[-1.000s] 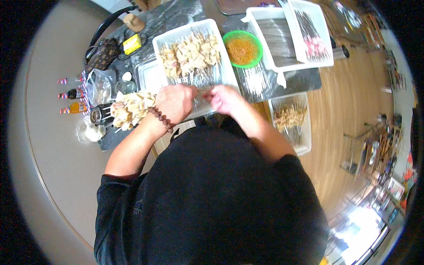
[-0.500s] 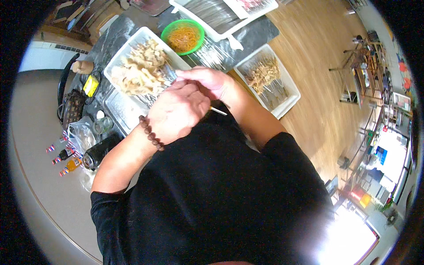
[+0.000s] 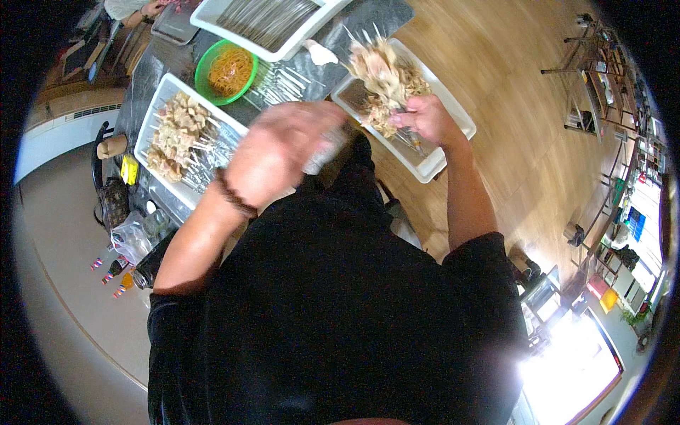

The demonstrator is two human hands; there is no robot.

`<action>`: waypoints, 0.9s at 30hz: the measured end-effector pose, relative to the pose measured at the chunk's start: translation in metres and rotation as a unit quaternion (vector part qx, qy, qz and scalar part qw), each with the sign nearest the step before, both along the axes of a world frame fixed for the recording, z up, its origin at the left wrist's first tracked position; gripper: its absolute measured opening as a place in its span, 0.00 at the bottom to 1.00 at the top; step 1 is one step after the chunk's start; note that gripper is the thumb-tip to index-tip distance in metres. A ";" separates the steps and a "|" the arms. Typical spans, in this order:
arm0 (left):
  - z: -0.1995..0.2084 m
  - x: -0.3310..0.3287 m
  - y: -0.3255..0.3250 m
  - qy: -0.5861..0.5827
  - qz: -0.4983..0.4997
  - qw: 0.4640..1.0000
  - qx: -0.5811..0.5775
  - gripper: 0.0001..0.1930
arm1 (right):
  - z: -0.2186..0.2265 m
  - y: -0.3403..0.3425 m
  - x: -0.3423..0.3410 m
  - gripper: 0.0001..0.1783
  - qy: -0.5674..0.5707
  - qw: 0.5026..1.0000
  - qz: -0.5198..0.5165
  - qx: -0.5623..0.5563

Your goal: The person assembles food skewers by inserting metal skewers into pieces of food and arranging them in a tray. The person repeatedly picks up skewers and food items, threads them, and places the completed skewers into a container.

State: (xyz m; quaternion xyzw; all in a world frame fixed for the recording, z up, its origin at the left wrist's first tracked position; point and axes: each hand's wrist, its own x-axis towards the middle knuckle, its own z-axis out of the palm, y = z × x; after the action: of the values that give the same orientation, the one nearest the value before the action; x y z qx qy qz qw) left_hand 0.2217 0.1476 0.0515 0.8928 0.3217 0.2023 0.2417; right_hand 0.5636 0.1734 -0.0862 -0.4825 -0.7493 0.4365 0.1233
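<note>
My right hand [image 3: 427, 117] grips a bundle of meat skewers [image 3: 381, 74] and holds it over a white tray [image 3: 440, 157] at the table's right end. My left hand [image 3: 282, 151], with a bead bracelet at the wrist, hovers blurred in front of my chest, its back toward the camera. Something pale shows at its fingertips, too smeared to name. To its left lies a second white tray [image 3: 157, 99] filled with skewered meat pieces [image 3: 178, 134]. Behind that stands a green bowl [image 3: 202, 62] of orange shreds.
A large white tray of bare sticks [image 3: 269, 20] sits at the back, with loose sticks [image 3: 282, 83] on the dark tabletop. A black bag [image 3: 113, 204], a plastic bag [image 3: 133, 239] and small bottles [image 3: 112, 273] lie far left. Another person's hand [image 3: 151, 8] shows top left. Wooden floor lies right.
My right hand has carried a bundle of skewers from the left tray over to the right tray. My left hand has lifted off the table and now blurs in mid-air.
</note>
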 end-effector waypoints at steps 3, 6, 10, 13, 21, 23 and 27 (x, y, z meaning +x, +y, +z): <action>-0.020 -0.039 0.007 0.095 0.178 0.979 -0.033 0.19 | -0.063 -0.022 0.046 0.12 -0.105 0.987 -0.121 -0.002; -0.043 -0.080 -0.016 0.151 0.248 0.954 -0.075 0.19 | -0.122 -0.038 0.063 0.13 -0.206 0.967 -0.144 0.050; -0.063 -0.106 -0.056 0.186 0.346 0.899 -0.193 0.18 | -0.175 -0.040 0.062 0.14 -0.250 0.957 -0.148 0.016; -0.076 -0.121 -0.081 0.171 0.372 0.890 -0.200 0.17 | -0.196 -0.042 0.051 0.13 -0.289 0.947 -0.139 0.006; -0.072 -0.155 -0.104 0.120 0.419 0.872 -0.224 0.18 | -0.236 -0.041 0.049 0.18 -0.389 0.908 -0.117 -0.098; -0.054 -0.161 -0.121 0.117 0.468 0.855 -0.191 0.18 | -0.146 -0.018 -0.007 0.15 -0.370 0.902 -0.137 -0.173; -0.053 -0.197 -0.144 0.084 0.520 0.831 -0.179 0.17 | -0.090 -0.002 -0.082 0.13 -0.162 0.981 -0.109 0.007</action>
State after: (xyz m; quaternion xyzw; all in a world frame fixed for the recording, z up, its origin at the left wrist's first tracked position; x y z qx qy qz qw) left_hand 0.0245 0.0040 -0.0017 0.5488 0.7879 0.1610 0.2283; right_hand 0.4819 0.1715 -0.1762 -0.6245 -0.7054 0.3315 0.0499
